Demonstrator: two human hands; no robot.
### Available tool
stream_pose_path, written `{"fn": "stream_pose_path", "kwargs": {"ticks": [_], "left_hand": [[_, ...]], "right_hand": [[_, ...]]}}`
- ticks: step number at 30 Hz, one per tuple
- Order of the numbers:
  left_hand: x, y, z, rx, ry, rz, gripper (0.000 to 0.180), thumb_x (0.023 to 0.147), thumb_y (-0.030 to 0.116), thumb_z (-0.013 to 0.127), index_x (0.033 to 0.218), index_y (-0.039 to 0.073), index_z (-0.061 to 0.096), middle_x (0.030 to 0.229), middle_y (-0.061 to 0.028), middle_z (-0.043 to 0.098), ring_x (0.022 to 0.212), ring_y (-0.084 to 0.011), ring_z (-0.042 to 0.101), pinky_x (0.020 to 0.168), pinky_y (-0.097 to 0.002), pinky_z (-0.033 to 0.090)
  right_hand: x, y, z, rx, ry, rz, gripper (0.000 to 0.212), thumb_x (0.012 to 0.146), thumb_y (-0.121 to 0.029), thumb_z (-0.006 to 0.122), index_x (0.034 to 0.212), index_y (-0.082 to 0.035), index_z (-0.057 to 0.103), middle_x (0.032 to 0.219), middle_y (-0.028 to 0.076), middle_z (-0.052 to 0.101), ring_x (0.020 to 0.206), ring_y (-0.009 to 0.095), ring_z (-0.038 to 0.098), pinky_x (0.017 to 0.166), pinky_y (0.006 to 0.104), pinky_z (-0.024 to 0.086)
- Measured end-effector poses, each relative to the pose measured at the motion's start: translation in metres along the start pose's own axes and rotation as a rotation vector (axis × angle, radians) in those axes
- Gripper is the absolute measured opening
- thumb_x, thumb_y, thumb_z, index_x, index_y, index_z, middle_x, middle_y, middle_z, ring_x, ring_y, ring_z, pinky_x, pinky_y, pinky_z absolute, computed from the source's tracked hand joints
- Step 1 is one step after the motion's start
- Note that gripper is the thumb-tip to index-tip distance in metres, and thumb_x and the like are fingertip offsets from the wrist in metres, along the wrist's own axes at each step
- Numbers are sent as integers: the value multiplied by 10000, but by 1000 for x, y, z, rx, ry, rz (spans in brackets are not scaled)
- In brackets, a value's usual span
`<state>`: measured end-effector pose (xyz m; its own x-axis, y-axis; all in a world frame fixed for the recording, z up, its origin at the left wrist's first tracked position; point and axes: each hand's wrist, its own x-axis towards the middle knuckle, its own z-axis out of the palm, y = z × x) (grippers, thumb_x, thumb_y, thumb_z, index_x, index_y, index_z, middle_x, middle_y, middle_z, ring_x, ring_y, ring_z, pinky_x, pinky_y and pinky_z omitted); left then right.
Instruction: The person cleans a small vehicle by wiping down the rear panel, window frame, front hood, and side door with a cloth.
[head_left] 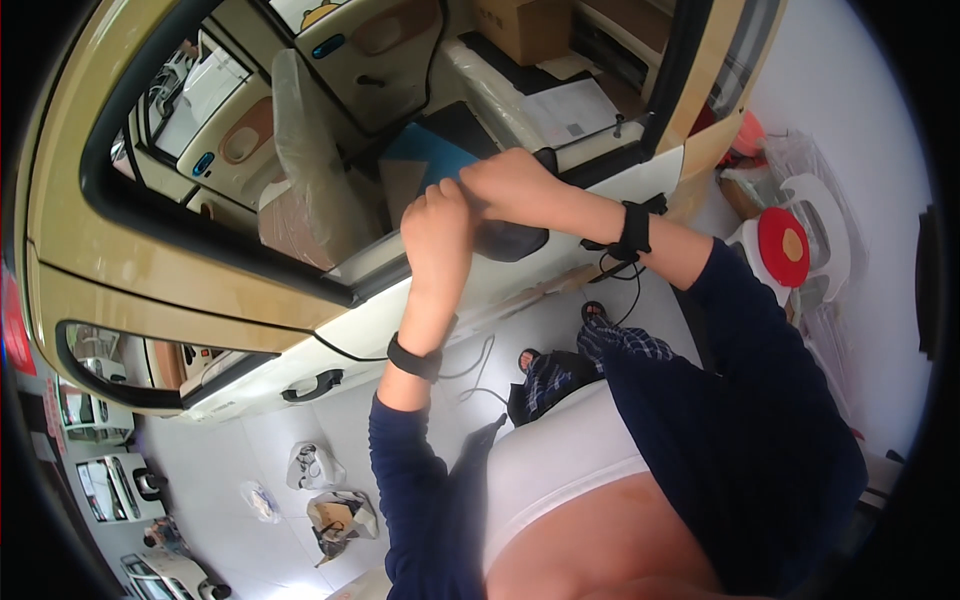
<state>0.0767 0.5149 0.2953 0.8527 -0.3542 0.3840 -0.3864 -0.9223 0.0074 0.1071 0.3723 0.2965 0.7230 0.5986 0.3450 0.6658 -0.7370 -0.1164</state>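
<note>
Both my hands are raised together at the open side window of a small cream and tan car. My left hand [437, 235] is closed, its knuckles up, above the window's lower edge. Touching or nearly touching it, my right hand [515, 185] is curled shut just above the dark side mirror [512, 240]. Whatever their fingers grip is hidden behind the hands. Right beyond them shows a flat blue piece [438, 150] with a grey-brown part [405, 183]; I cannot tell whether either hand holds it. Black bands circle both wrists.
Inside the car are a plastic-wrapped seat [300, 190], a cardboard box [522, 28] and white paper [572, 108]. A red-topped round stool [782, 247] stands at right. Bags [340, 522] lie on the floor, a thin cable [484, 365] hangs by the door [375, 322].
</note>
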Motion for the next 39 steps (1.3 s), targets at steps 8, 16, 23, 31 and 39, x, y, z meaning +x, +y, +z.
{"fn": "stream_pose_path", "kwargs": {"ticks": [8, 16, 23, 31, 39], "left_hand": [[6, -8, -18, 11, -88, 44, 255, 609, 158, 713, 759, 29, 552, 692, -127, 599, 647, -286, 606, 545, -339, 474], [17, 26, -4, 198, -50, 98, 57, 696, 81, 577, 733, 65, 538, 653, -71, 589, 596, -201, 619, 491, -276, 476], [52, 133, 33, 415, 126, 55, 26, 715, 110, 522, 704, 113, 498, 658, -13, 503, 613, -145, 542, 499, -256, 422], [65, 168, 43, 371, 191, 80, 177, 725, 125, 516, 898, 88, 528, 685, -22, 448, 609, -154, 480, 536, -263, 389], [49, 122, 27, -163, 125, 176, 604, 649, 82, 630, 1213, 252, 492, 783, -96, 480, 684, -246, 512, 622, -337, 419]], "right_hand": [[13, -5, 10, 84, -37, -67, 271, 659, -260, 664, 780, -34, 580, 709, 108, 610, 683, 285, 608, 587, 371, 479], [-23, 18, -3, 89, 90, -103, 257, 655, -236, 662, 786, -42, 557, 772, 77, 605, 813, 239, 579, 753, 360, 443], [-103, 75, -42, -204, 187, 56, 501, 663, -180, 645, 1106, 12, 514, 1173, 136, 510, 1210, 259, 389, 1051, 372, 249], [-168, 50, -67, 180, 165, 357, 608, 740, -123, 607, 1281, 7, 362, 1345, 125, 360, 1225, 256, 361, 1014, 359, 297], [-160, 41, -58, 159, 348, 518, 565, 751, -134, 595, 1260, 0, 390, 1271, 115, 449, 1018, 271, 500, 879, 341, 404]]}}
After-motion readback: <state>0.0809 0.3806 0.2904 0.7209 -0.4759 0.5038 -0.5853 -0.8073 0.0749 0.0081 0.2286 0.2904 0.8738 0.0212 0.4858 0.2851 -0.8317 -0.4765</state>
